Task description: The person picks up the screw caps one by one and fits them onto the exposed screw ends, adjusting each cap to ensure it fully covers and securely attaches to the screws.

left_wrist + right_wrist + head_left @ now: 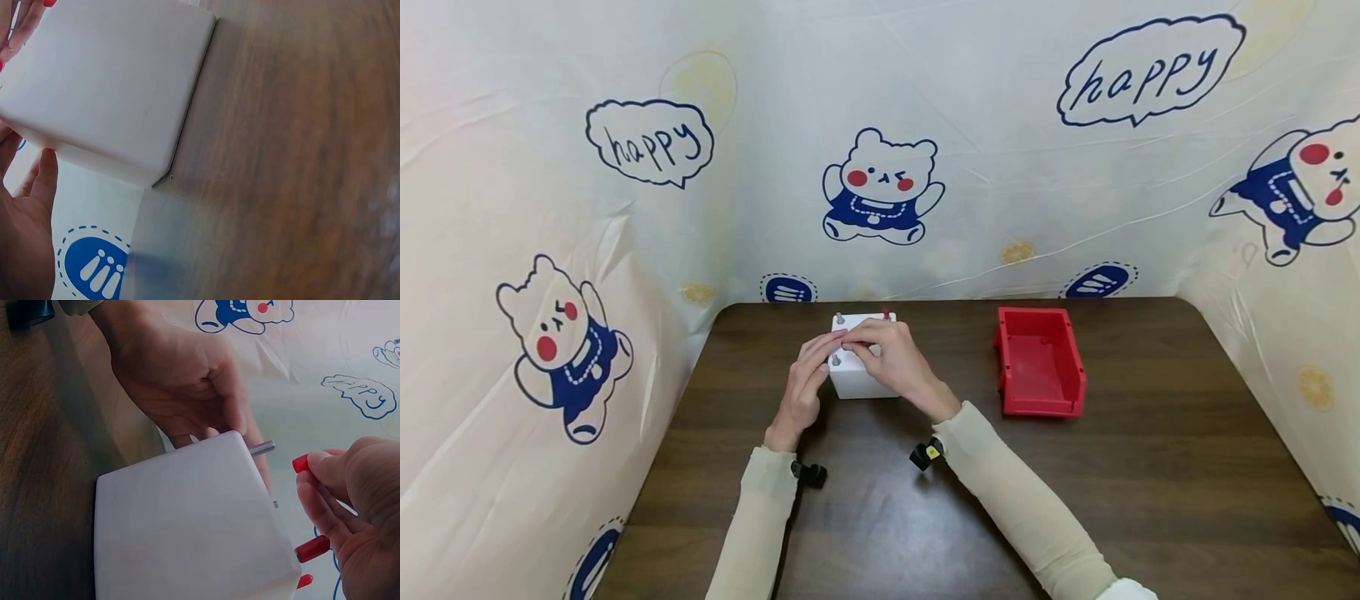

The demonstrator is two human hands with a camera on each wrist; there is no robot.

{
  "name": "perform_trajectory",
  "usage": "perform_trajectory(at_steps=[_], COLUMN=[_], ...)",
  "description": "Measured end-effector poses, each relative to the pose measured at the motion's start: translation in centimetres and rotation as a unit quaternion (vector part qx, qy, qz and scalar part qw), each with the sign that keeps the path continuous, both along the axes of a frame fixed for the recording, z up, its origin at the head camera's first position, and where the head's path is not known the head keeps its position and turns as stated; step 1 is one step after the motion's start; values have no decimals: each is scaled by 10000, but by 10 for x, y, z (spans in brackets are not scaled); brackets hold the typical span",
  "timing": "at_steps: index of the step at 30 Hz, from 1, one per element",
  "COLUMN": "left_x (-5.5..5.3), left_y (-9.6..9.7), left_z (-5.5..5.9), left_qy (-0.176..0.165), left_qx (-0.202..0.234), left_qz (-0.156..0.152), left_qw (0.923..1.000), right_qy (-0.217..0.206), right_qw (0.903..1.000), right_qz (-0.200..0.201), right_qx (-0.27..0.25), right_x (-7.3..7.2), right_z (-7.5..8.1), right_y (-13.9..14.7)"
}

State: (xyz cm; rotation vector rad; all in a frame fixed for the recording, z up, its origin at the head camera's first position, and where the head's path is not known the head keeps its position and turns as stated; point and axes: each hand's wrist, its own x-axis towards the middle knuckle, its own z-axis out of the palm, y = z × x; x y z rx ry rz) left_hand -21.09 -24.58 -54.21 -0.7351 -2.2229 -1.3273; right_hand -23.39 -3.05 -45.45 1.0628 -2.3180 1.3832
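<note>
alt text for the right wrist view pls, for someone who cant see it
A person's right grip pinches a red cap near a bare metal stud on a white block. The left grip touches the block's edge; two more red caps show below.

Rested left hand (pixel 802 387) at the left of the white box (pixel 862 386), held right hand (pixel 901 358) over its top, with a red bin (pixel 1041 367) farther right.

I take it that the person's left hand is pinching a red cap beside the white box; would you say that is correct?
Not quite: the right hand is pinching a red cap beside the white box, as the right wrist view shows.
</note>
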Motion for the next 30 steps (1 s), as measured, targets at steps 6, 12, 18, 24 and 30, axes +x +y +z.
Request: perform_trajectory(at_steps=[6, 12, 18, 24, 30], left_x=[0, 0, 0, 1, 2], left_y=[-1, -2, -2, -2, -3], left_z=[-2, -1, -1, 0, 0], left_qy=[62, -10, -47, -106, -202], left_qx=[19, -83, -157, -178, -175], left_qz=[8, 57, 74, 86, 124], left_qw=[10000, 9999, 9998, 9997, 9996], right_qy=[-88, 78, 54, -25, -12], right_qw=[9999, 9999, 9994, 9995, 9995], right_qz=[45, 148, 309, 315, 315], right_qx=[57, -19, -122, -65, 29], right_x=[2, 3, 3, 3, 2], right_z=[-1, -2, -3, -6, -7], right_y=[-4, -7, -10, -12, -14])
